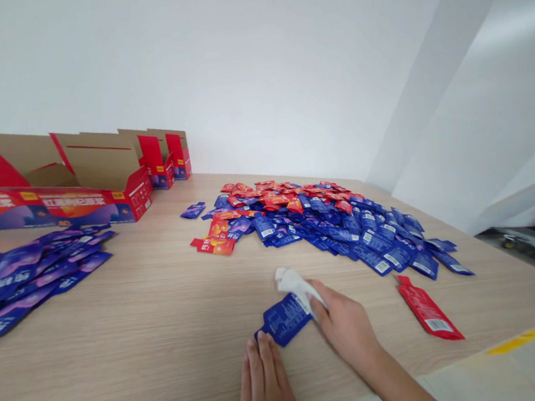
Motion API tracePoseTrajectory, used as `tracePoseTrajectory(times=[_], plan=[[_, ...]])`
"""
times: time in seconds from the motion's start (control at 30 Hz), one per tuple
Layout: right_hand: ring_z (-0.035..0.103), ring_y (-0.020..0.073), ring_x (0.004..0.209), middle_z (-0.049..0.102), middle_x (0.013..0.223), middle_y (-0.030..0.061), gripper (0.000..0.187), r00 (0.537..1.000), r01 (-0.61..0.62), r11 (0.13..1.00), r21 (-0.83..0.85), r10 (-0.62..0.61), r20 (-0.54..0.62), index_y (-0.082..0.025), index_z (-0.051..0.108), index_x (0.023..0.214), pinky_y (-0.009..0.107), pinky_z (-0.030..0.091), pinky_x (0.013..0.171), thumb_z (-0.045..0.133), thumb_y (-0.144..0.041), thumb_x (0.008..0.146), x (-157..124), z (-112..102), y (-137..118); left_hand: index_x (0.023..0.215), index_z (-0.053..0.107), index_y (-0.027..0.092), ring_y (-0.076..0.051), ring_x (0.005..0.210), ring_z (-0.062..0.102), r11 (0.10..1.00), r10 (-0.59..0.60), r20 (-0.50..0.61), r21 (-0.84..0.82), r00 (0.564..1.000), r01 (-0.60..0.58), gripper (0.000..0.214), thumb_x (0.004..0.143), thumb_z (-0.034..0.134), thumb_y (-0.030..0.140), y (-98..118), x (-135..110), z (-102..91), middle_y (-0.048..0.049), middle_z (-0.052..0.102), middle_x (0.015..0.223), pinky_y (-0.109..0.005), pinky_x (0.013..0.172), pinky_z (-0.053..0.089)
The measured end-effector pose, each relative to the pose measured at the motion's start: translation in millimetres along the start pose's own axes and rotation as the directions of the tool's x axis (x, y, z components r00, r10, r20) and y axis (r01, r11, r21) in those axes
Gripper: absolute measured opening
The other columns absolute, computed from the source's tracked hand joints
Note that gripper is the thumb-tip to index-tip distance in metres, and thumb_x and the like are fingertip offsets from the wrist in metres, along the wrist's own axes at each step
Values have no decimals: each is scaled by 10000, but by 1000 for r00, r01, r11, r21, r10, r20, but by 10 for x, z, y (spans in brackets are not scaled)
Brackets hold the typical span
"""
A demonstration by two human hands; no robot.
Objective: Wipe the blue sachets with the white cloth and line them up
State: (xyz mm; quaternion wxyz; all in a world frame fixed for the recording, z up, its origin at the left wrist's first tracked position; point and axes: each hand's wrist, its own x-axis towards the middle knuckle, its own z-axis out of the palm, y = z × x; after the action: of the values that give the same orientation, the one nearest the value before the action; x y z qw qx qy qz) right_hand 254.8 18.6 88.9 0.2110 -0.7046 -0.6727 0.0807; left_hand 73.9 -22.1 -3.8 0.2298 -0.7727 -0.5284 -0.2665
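A blue pouch (285,320) with printed text and a barcode lies flat on the table in front of me. Its narrow spout end is under the fingertips of my left hand (265,381), whose fingers lie stretched out on it. My right hand (343,320) is closed around a crumpled white cloth (292,281), which touches the pouch's far right end by the barcode. To the right of that hand, a single red pouch (429,309) rests on the table, barcode side up.
A wide heap of blue pouches (343,227) and red pouches (277,196) covers the back right. More blue pouches (29,272) are stacked at left, before open red cartons (79,202). Yellow tape (520,340) marks the table's right front edge (460,364).
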Motion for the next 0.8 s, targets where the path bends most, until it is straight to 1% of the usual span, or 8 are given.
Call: tracePoseTrajectory(times=[0.1, 0.23, 0.3, 0.4, 0.5, 0.6, 0.7, 0.8], plan=[[777, 266, 913, 808, 1008, 72, 394, 987, -145, 989, 10, 145, -75, -250, 646, 1312, 342, 570, 797, 354, -363, 1073, 18, -80, 49, 1257, 684, 75, -276, 1261, 616, 1000, -9, -22, 3, 1000, 9, 473, 818, 540, 181, 19, 5, 9, -141, 693, 1330, -364, 1037, 521], [708, 225, 1157, 752, 1254, 81, 403, 947, 320, 936, 146, -319, -34, -264, 593, 1412, 318, 518, 998, 413, -331, 1058, -141, -19, -155, 1186, 726, 119, -249, 1169, 668, 1000, -2, -5, -9, 1000, 2, 409, 832, 529, 175, 18, 11, -7, -103, 747, 1218, -348, 1024, 530], [722, 225, 1117, 766, 1220, 78, 389, 912, 399, 909, 116, -407, 53, -263, 621, 1381, 321, 520, 993, 440, -280, 1037, -128, 28, -161, 1170, 737, 133, -254, 1154, 676, 1000, 0, 29, -15, 1000, 0, 405, 829, 523, 178, 0, 14, -30, -96, 755, 1200, -361, 1021, 539], [763, 248, 990, 795, 1119, 84, 359, 997, 78, 996, -37, -78, 20, -247, 653, 1312, 332, 554, 885, 416, -279, 1045, 32, 4, 56, 1257, 696, 110, -281, 1254, 628, 999, -6, 33, -32, 999, 7, 472, 820, 533, 185, -10, 8, -31, -126, 695, 1334, -374, 1026, 540], [780, 283, 891, 810, 988, 88, 392, 980, -184, 977, -108, 175, -90, -233, 654, 1293, 350, 570, 787, 361, -367, 1069, 118, -83, 234, 1282, 681, 104, -292, 1288, 605, 999, -23, 9, -36, 1000, 23, 486, 820, 551, 184, 31, -7, 16, -140, 672, 1368, -388, 1045, 529], [763, 253, 1007, 789, 1147, 67, 414, 995, 38, 997, 65, -32, -95, -270, 611, 1368, 326, 571, 856, 357, -418, 1076, 4, -65, 117, 1238, 704, 101, -306, 1267, 618, 999, -37, -14, 17, 999, 37, 437, 835, 556, 176, 88, -7, 45, -153, 691, 1330, -413, 1053, 522], [729, 233, 1113, 749, 1270, 77, 402, 942, 330, 929, 168, -335, 3, -263, 620, 1373, 310, 537, 961, 399, -369, 1054, -103, 40, -68, 1184, 731, 119, -291, 1209, 653, 998, -6, 4, 60, 1000, 6, 393, 852, 526, 168, 88, 0, 15, -134, 728, 1257, -410, 1034, 530], [758, 259, 999, 791, 1122, 92, 404, 990, 138, 988, 61, -139, 12, -241, 657, 1307, 334, 547, 885, 373, -343, 1038, -36, 68, -4, 1219, 712, 112, -279, 1229, 643, 998, 19, 19, 55, 1000, -20, 413, 867, 504, 169, 6, 4, -24, -126, 708, 1308, -390, 1013, 539]])
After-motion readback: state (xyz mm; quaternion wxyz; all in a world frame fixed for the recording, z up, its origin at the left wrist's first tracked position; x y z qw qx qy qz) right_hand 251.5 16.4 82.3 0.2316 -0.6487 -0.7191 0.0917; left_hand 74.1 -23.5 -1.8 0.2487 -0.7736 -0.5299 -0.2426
